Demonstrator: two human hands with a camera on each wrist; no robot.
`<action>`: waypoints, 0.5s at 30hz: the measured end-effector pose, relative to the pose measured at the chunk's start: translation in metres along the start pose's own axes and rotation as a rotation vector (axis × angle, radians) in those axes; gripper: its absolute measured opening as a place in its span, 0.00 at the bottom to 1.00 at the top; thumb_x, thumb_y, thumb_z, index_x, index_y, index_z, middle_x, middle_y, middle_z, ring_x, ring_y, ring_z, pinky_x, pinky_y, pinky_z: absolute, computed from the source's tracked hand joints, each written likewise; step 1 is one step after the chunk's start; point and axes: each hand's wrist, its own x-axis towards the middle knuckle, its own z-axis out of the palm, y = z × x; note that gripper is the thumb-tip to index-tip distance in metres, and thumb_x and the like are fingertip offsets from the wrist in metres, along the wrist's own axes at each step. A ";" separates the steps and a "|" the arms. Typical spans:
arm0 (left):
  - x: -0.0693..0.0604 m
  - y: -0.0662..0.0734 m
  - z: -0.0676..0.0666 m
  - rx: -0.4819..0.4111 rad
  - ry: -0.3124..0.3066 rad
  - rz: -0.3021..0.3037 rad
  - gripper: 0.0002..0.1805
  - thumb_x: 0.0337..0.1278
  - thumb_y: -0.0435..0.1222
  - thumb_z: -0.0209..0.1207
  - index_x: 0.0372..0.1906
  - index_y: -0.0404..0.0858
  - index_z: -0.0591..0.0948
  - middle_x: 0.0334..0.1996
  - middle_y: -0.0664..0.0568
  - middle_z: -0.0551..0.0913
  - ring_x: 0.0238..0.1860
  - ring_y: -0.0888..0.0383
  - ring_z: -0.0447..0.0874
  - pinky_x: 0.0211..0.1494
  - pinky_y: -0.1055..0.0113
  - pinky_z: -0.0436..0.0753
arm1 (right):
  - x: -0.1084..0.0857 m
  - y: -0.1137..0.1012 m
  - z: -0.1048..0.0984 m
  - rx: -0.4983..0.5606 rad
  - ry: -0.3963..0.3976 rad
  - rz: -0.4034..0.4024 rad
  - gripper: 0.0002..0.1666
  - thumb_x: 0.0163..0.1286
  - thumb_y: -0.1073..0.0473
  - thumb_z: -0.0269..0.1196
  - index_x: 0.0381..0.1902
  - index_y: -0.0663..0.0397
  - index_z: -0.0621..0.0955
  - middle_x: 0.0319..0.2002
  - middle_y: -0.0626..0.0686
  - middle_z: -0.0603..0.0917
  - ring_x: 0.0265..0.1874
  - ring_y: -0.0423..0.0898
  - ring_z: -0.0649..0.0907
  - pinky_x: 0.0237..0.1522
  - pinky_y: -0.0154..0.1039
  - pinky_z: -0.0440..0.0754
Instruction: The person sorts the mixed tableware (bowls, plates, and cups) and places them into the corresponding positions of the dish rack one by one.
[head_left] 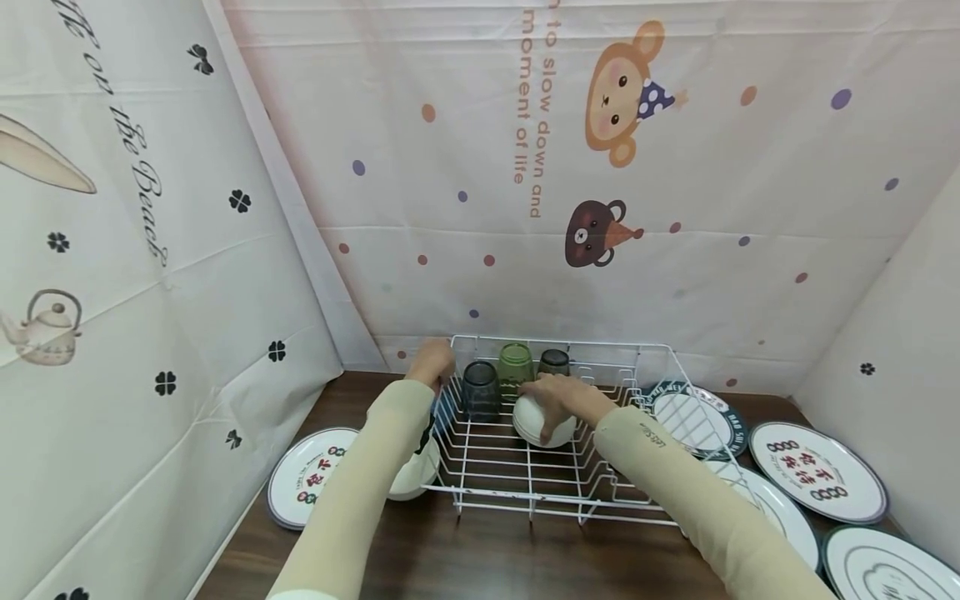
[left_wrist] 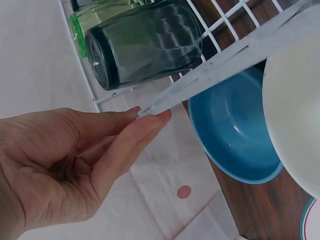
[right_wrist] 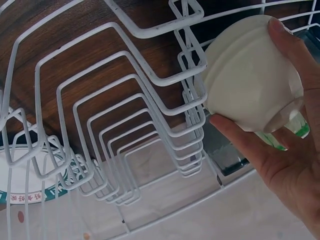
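1. Nearest, on the dark wood table (head_left: 480, 562): a white plate with grey line decoration (head_left: 892, 562), at 4 o'clock from the centre of the white wire dish rack (left_wrist: 210, 72) (12 o'clock is the rack's far side).
2. Outside the rack at 8 o'clock: a plate with red characters (head_left: 300, 471) and, nearer the rack, a large white bowl (head_left: 415, 477). A blue bowl (left_wrist: 235, 135) sits at 9 o'clock.
3. Inside the rack, just off centre toward 12 o'clock: a small white bowl (right_wrist: 250, 75), foot upward. The right hand (head_left: 561, 398) grips its sides, thumb and fingers spread around it. Whether the bowl bears on the wires cannot be told.
4. Step in hand (judged): positioning the small bowl while the rack is steadied. Next move (judged): bring the rim level on the wires, clear of the glasses, before relaxing the fingers.
5. Behind the bowl: a dark glass (head_left: 481, 392) at 10 o'clock, a green glass (head_left: 516, 365) at 11 and a smaller dark glass (head_left: 555, 361) at 12.
6. Left hand (left_wrist: 60, 155), 10 o'clock: thumb and fingers pinch the rack's rim at its far corner. Maintain this hold during placement.
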 end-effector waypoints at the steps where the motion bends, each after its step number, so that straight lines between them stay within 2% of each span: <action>1: 0.001 0.000 0.000 0.021 0.003 0.003 0.15 0.56 0.21 0.66 0.50 0.28 0.84 0.37 0.40 0.84 0.24 0.55 0.82 0.23 0.68 0.84 | 0.001 0.000 0.000 0.000 -0.003 0.005 0.54 0.41 0.45 0.86 0.67 0.41 0.75 0.57 0.59 0.80 0.55 0.59 0.82 0.52 0.58 0.84; 4: 0.004 0.001 0.000 0.004 -0.010 -0.022 0.18 0.57 0.21 0.65 0.54 0.28 0.82 0.36 0.39 0.84 0.22 0.55 0.82 0.22 0.68 0.83 | 0.004 0.000 -0.001 0.001 -0.009 0.012 0.54 0.41 0.45 0.85 0.68 0.41 0.75 0.58 0.59 0.79 0.55 0.59 0.81 0.53 0.58 0.84; 8: 0.007 0.001 -0.001 -0.018 -0.038 -0.046 0.18 0.57 0.21 0.65 0.54 0.28 0.82 0.28 0.39 0.85 0.15 0.57 0.80 0.18 0.68 0.81 | 0.006 0.000 0.000 0.017 -0.014 0.002 0.54 0.41 0.47 0.86 0.67 0.45 0.76 0.59 0.60 0.80 0.55 0.60 0.82 0.53 0.59 0.84; 11: 0.010 0.001 0.000 0.000 -0.052 -0.038 0.18 0.56 0.21 0.65 0.54 0.26 0.82 0.23 0.41 0.85 0.13 0.57 0.79 0.17 0.69 0.81 | 0.007 0.000 0.002 0.035 -0.015 -0.007 0.53 0.42 0.48 0.86 0.67 0.47 0.76 0.58 0.60 0.80 0.56 0.60 0.82 0.53 0.59 0.84; 15: 0.013 0.001 0.001 -0.001 -0.050 -0.036 0.17 0.56 0.21 0.66 0.53 0.24 0.81 0.19 0.42 0.87 0.13 0.56 0.84 0.20 0.68 0.85 | 0.008 0.001 0.004 0.034 -0.015 -0.010 0.53 0.43 0.49 0.85 0.68 0.47 0.76 0.59 0.60 0.80 0.56 0.60 0.82 0.53 0.58 0.85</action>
